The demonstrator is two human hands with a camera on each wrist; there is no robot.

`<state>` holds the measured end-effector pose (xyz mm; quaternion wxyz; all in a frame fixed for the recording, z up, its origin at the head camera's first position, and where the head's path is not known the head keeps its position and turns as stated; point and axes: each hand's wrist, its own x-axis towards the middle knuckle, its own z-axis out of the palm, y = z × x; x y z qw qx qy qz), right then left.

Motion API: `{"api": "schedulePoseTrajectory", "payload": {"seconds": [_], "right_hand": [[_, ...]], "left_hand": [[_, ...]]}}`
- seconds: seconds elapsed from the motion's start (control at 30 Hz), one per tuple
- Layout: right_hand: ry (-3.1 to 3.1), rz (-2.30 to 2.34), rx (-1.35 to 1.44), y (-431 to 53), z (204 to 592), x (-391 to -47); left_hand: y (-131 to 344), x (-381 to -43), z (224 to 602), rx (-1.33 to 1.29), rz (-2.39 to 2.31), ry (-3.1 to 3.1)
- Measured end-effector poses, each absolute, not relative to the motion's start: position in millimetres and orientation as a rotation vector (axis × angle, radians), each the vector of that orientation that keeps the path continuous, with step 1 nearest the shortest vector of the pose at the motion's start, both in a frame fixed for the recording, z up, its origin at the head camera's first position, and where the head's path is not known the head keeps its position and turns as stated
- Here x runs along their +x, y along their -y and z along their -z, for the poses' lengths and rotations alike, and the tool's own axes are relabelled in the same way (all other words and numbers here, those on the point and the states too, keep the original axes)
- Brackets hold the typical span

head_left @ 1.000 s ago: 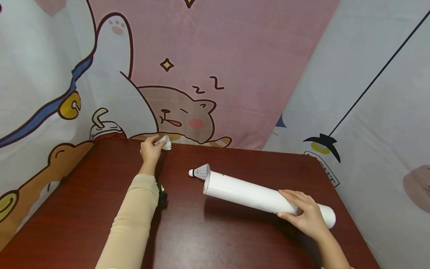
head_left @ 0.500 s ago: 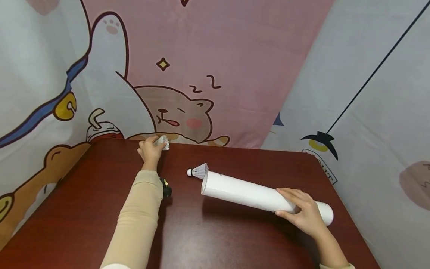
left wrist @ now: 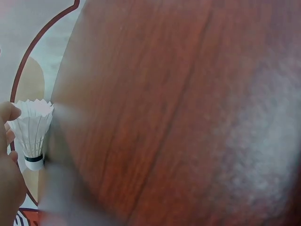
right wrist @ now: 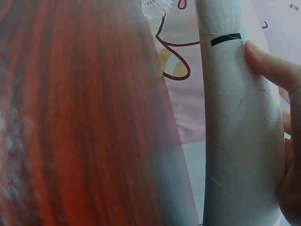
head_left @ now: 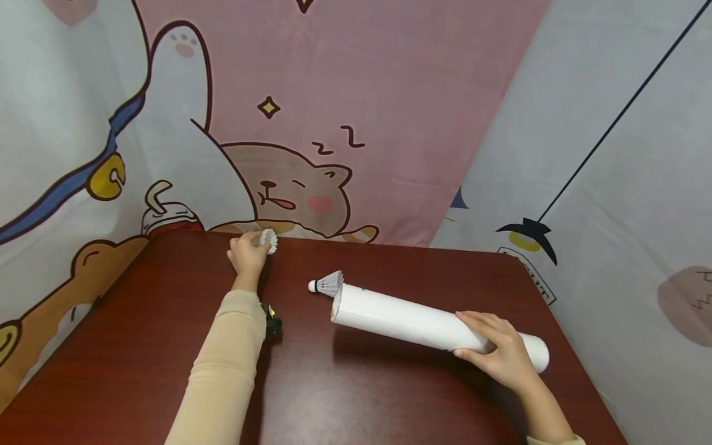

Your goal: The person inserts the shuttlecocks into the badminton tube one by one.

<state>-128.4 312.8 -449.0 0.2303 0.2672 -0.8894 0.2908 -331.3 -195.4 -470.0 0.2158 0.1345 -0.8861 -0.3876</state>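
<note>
Near the table's back edge, my left hand point(head_left: 247, 256) pinches a shuttlecock point(head_left: 269, 241) by its feathers. The left wrist view shows this shuttlecock point(left wrist: 34, 132) with its white feather skirt upward and its white, black-banded base downward. My right hand point(head_left: 500, 352) grips a long white tube point(head_left: 400, 316) near its right end, thumb on one side and fingers over the top. The tube slants across the table with its open end to the left. A second shuttlecock point(head_left: 327, 284) lies at that end, base pointing left, its feathers overlapping the tube's rim in the head view.
The dark red-brown wooden table point(head_left: 300, 383) has rounded back corners. Right behind it hangs a cartoon-printed cloth point(head_left: 411, 123), with more cloth at both sides. A small black device point(head_left: 271, 321) sits at my left wrist.
The shuttlecock in my left hand has turned, so its feather opening faces the head camera more. My right hand and the tube keep nearly the same pose; the head view has shifted slightly.
</note>
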Motion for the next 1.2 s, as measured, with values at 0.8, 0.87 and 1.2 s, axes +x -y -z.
{"api": "schedulePoseTrajectory", "payload": {"seconds": [0.8, 0.87, 1.2], "right_hand": [[2.462, -0.799, 0.717, -312.5, 449.5, -127.9], [2.463, -0.794, 0.715, -312.7, 449.5, -128.3], [2.452, -0.781, 0.726, -314.0, 450.1, -128.6]], "left_hand": [[208.4, -310.6, 477.8, 0.367, 1.055, 2.083], [212.5, -308.8, 476.7, 0.385, 1.025, 2.078], [224.2, -296.6, 466.7, 0.403, 1.046, 2.044]]}}
